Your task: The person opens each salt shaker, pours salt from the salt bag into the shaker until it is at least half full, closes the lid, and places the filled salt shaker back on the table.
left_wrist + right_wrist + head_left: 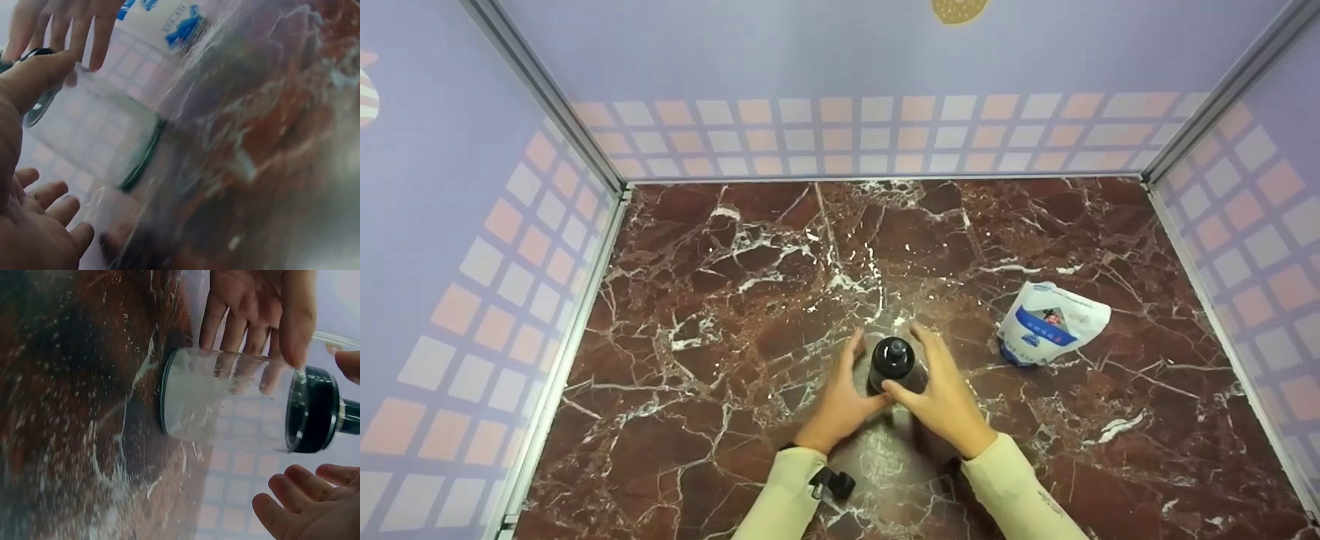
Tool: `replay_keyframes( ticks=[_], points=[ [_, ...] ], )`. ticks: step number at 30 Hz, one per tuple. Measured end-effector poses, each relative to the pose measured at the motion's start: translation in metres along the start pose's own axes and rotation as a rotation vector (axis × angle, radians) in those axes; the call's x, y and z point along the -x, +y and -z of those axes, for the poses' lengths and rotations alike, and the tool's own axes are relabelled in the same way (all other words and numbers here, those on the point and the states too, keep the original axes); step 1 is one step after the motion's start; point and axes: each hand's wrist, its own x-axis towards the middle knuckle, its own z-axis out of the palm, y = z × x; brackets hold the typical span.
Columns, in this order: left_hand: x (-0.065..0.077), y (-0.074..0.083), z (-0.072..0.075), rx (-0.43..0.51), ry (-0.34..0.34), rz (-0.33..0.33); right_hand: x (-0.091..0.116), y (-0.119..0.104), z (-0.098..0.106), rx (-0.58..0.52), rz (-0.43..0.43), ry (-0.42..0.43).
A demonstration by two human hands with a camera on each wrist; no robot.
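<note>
A clear glass jar with a black knobbed lid stands upright on the table between both hands. Whitish contents show through its wall near the base in the right wrist view. My left hand is on its left side, fingers extended, with its thumb across the near side of the glass. On the right, my right hand has its fingers spread apart from the jar and its thumb near the lid. Whether either thumb touches the jar, I cannot tell.
A white and blue pouch stands to the right of the jar. The tabletop is dark red marble-patterned. Lilac walls with a checked band enclose its back and sides.
</note>
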Motion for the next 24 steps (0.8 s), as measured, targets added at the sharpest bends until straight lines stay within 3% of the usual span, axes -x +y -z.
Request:
replay_keyframes(
  ticks=[4,12,24],
  points=[
    [0.0,-0.002,-0.008,0.023,0.008,-0.016,-0.002,-0.001,-0.011,-0.024,0.001,-0.002],
    [0.003,0.003,-0.012,-0.101,0.066,-0.046,0.005,-0.001,-0.014,-0.013,0.008,0.02],
    [0.011,0.012,-0.011,-0.169,0.017,-0.019,0.019,0.0,-0.01,-0.064,0.03,-0.002]
  ],
)
